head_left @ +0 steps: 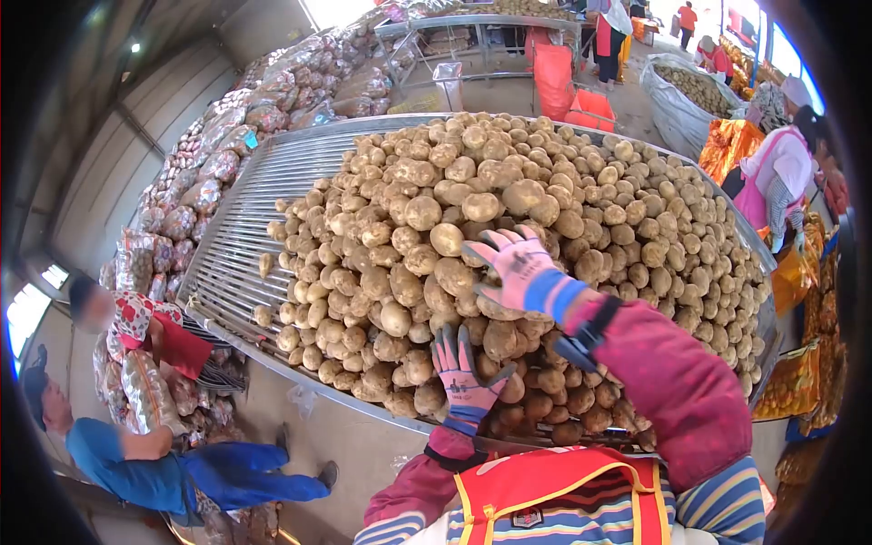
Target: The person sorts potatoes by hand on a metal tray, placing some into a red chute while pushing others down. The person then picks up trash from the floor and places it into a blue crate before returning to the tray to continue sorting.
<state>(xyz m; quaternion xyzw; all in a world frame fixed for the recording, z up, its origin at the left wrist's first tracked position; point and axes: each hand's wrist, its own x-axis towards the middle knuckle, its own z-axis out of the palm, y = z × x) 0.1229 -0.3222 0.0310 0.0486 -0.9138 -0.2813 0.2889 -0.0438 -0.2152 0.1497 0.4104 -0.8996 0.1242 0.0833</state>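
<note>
Head view, looking down over the person's own chest, striped top with a red, yellow-edged vest (554, 495). Sorting table (241, 241): metal, slatted bars, raised rim; bars bare along its left edge, the remainder covered by a deep heap of potatoes (427, 213), pale brown and mixed in size, running from the near edge to the far edge. Left hand (463, 371): grey and pink glove, palm down on the potatoes just inside the near edge, fingers spread and nearly straight, nothing gripped; what lies under the palm is hidden. Right hand (520, 270): pink and white glove with blue cuff, further in toward the middle of the heap, palm down, fingers fanned out flat over several potatoes, not closed on any of them. Right sleeve dark pink, with a black strap (586, 331) at the wrist. The two hands are apart, the right one above and to the right of the left in the frame. Off the table's left edge: stacked mesh sacks (209, 173), filled, in a long row. Below the near left corner: a person in blue (163, 472) low on the floor, and a second person in a floral sleeve (136, 318) next to them. At the right edge: a person in a pink apron (781, 173), orange bags (731, 141) beside them. Beyond the far right corner: a large open bulk bag (690, 91) holding more potatoes. Beyond the far edge: red sacks (554, 77).
</note>
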